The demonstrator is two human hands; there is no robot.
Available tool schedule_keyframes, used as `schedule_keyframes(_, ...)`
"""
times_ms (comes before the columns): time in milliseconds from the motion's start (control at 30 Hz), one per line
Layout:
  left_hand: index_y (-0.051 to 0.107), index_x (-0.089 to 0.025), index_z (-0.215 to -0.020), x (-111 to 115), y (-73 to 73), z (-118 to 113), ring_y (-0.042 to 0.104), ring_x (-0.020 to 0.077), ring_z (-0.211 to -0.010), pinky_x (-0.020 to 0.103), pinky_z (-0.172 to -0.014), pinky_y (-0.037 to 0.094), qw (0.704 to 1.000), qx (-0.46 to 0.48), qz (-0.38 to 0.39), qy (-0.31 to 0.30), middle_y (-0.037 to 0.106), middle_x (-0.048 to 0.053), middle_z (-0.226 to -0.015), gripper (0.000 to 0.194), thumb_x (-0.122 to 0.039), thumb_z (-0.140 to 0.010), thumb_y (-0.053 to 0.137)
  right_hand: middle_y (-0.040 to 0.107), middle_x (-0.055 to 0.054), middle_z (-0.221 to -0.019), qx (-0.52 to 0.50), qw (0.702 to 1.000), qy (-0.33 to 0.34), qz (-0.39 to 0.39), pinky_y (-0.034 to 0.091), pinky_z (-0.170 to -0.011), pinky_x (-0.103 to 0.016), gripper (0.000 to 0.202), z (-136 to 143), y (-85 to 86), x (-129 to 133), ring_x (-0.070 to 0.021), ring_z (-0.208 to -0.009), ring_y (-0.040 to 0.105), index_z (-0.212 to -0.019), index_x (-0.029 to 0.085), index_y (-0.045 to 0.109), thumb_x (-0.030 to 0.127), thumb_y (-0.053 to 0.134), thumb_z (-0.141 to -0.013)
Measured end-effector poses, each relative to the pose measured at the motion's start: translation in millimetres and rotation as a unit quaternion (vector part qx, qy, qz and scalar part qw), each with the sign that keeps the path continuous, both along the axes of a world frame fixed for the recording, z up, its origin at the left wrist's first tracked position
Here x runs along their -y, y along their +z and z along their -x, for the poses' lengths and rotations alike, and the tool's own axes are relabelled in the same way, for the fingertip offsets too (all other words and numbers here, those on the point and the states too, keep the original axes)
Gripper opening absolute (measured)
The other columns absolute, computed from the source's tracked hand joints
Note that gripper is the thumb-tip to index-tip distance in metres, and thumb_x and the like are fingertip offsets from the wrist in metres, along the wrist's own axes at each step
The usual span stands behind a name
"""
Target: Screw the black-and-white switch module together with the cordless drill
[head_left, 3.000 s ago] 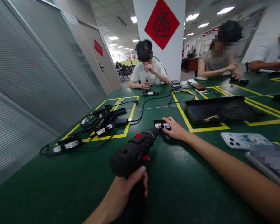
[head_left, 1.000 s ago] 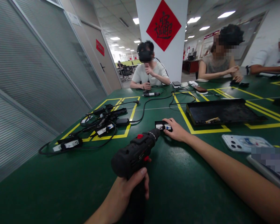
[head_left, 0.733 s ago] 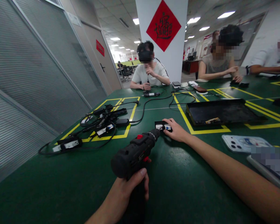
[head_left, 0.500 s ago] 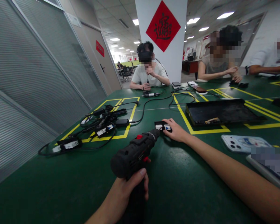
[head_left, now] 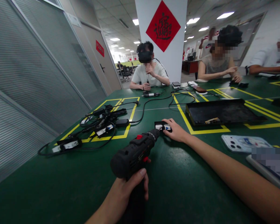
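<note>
My left hand (head_left: pixel 128 193) is wrapped round the grip of a black power drill (head_left: pixel 135 152) with red buttons, in the lower middle of the view. The drill points away and to the right, and its tip meets a small black device (head_left: pixel 159 126) with a white label, lying on the green table. From the right, my right hand (head_left: pixel 175 130) grips the right end of that device between thumb and fingers. My palm hides part of the device, and the exact contact of the bit is too small to tell.
Black adapters and cables (head_left: pixel 105 121) lie heaped at the left. A black tray (head_left: pixel 219 113) sits on the right, with a phone (head_left: pixel 245 143) and a grey device (head_left: pixel 268 174) nearer. A cable (head_left: pixel 143 109) crosses the middle. Several people are beyond the table.
A standing person has come into view at the back right, behind a seated person. My hands, the drill and the small device show no visible movement.
</note>
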State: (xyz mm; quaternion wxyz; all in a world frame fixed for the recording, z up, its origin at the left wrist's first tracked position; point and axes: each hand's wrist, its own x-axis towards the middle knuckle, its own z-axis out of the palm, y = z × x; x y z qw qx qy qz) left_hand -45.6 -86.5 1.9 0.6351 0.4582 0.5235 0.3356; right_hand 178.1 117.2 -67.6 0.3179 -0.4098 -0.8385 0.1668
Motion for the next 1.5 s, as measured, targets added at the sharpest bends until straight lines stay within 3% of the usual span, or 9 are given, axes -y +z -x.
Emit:
schedule_keyframes(167, 0.042, -0.016, -0.120, 0.1, 0.0, -0.9, 0.058, 0.0193, -0.057, 0.034, -0.058, 0.044, 1.000, 0.008, -0.005, 0.009, 0.058, 0.001, -0.067, 0.047, -0.047, -0.084, 0.049, 0.043, -0.009, -0.117, 0.001, 1.000, 0.000, 0.001, 0.041, -0.093, -0.037, 0.054, -0.1, -0.2, 0.4, -0.0219, -0.102, 0.051, -0.131, 0.024, 0.038, 0.033, 0.054, -0.081)
schedule_keyframes(367, 0.051, -0.015, -0.109, 0.4, 4.4, -1.9, 0.059, 0.0185, -0.059, 0.033, -0.059, 0.045, 1.000, -0.001, -0.002, 0.002, 0.060, 0.003, -0.070, 0.039, -0.045, -0.085, 0.049, 0.043, -0.009, -0.117, -0.003, 1.000, -0.001, 0.000, 0.041, -0.092, -0.037, 0.054, 0.2, -1.4, 0.1, -0.0217, -0.101, 0.052, -0.131, 0.023, 0.038, 0.036, 0.055, -0.082)
schedule_keyframes(1333, 0.046, -0.017, -0.113, -0.7, 2.2, -2.9, 0.058, 0.0184, -0.056, 0.033, -0.057, 0.044, 1.000, -0.004, -0.016, 0.007, 0.058, 0.000, -0.066, 0.040, -0.044, -0.084, 0.050, 0.044, -0.008, -0.112, -0.010, 1.000, 0.005, 0.000, 0.042, -0.091, -0.037, 0.051, 0.4, -3.2, -3.8, -0.0209, -0.098, 0.053, -0.129, 0.026, 0.041, 0.043, 0.055, -0.082)
schedule_keyframes(1400, 0.050, -0.017, -0.108, -0.3, 1.0, -2.2, 0.058, 0.0184, -0.057, 0.033, -0.057, 0.044, 1.000, 0.000, -0.008, 0.011, 0.057, 0.000, -0.066, 0.037, -0.045, -0.084, 0.050, 0.044, -0.008, -0.112, -0.010, 1.000, 0.005, 0.002, 0.042, -0.091, -0.037, 0.052, 0.1, -3.6, -3.8, -0.0210, -0.098, 0.053, -0.129, 0.026, 0.041, 0.043, 0.055, -0.082)
schedule_keyframes(1500, 0.058, -0.014, -0.080, 0.1, 0.5, -1.2, 0.057, 0.0181, -0.058, 0.033, -0.058, 0.043, 1.000, -0.012, 0.000, -0.001, 0.058, 0.003, -0.065, 0.035, -0.048, -0.084, 0.049, 0.044, -0.008, -0.113, -0.009, 1.000, 0.002, 0.004, 0.042, -0.091, -0.037, 0.053, 0.2, -4.5, -4.2, -0.0214, -0.099, 0.053, -0.130, 0.026, 0.040, 0.043, 0.055, -0.082)
